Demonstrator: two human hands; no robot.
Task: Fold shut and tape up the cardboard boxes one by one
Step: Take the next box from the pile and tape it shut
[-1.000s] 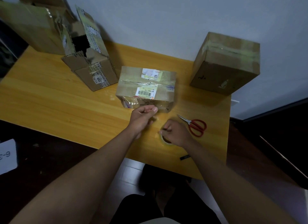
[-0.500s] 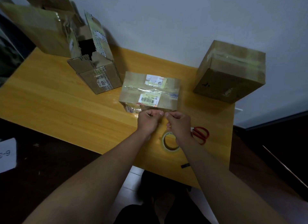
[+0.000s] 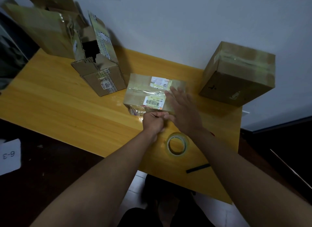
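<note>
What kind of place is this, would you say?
Probably a makeshift packing spot in a plain room, not a warehouse: a small wooden table against a bare wall, worn cardboard boxes, and a roll of clear tape.

Your yellow wooden table (image 3: 55, 108) holds four cardboard boxes: flat one (image 3: 152, 93), closed one (image 3: 239, 78), two open ones (image 3: 101, 69), plus a tape roll (image 3: 177, 144)

Two bare forearms reach into view from the near edge, with no sleeves showing on either. The left hand (image 3: 154, 123) and right hand (image 3: 183, 112) carry no gloves, rings or watch. A thin red thread (image 3: 211, 133) shows at the right wrist. Dark clothing (image 3: 135, 217) covers the lap at the near edge.
</note>
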